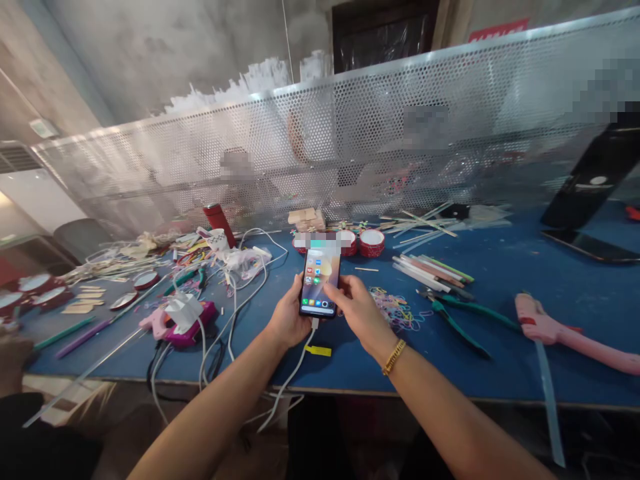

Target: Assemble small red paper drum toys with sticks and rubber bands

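Observation:
A lit smartphone point(327, 270) is held upright above the front of the blue table, its screen showing rows of app icons. My left hand point(287, 317) is closed around its left side and lower edge. From the right, my right hand point(364, 313) grips the phone's other side with the thumb over the screen; its other fingers are partly hidden. A white charging cable point(300, 365) runs down from the phone's bottom end past a yellow tag point(319, 351). Beside my right hand lies a heap of small coloured loops point(403, 312).
Green-handled pliers point(457, 327), a pink glue gun point(545, 323) and a bundle of sticks point(425, 272) lie at right. Round red-rimmed pieces point(372, 244) stand behind the phone. Left are a purple power strip point(193, 327), tangled cables and a red bottle point(219, 223). A co-worker's hand point(14, 360) shows far left.

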Tool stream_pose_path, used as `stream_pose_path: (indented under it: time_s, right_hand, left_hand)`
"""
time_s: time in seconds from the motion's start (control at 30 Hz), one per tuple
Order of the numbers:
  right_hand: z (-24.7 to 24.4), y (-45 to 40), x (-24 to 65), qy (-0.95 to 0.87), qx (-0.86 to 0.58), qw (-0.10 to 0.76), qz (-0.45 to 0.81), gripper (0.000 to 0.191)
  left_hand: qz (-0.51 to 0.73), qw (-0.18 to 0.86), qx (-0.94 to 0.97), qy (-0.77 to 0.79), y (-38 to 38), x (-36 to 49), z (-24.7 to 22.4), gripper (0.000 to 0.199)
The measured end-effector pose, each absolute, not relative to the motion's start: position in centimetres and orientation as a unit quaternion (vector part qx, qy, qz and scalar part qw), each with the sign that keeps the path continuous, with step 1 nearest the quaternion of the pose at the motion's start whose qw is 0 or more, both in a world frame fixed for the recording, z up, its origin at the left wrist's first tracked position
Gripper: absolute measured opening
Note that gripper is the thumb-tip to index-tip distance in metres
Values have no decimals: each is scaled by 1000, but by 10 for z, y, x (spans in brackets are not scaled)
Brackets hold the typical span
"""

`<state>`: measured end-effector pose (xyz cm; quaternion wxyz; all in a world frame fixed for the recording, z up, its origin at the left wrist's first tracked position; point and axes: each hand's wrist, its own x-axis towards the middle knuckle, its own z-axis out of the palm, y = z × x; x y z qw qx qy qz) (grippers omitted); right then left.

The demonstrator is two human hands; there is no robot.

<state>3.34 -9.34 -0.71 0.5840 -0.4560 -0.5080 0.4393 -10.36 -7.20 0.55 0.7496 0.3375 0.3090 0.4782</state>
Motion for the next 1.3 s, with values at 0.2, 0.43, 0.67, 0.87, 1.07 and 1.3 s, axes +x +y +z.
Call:
stream_pose_path:
  time_s: [0.2,0.43,0.67,0.87,1.07,1.3]
  right_hand:
    - [-10,-103,43,-574,-445,549,413,45]
    - [-15,-104,44,-631,-453,508,372,47]
    - [-14,-103,44,-633,-459,509,360,41]
    - [-12,-105,42,-633,-468,488,376,42]
    - [3,-110,49,-630,-506,572,139,74]
    - [27,-104,48,-705,-462,536,49,70]
  left_hand:
    - [496,750,323,295,-72,-103,6,51]
    - [484,771,308,277,-75,-101,9,53]
    - [480,776,302,276,-75,-102,6,53]
    - [494,763,308,283,-75,-102,6,50]
    - [475,781,298,275,-77,-103,8,50]
    - [486,775,304,266,-82,-99,13,42]
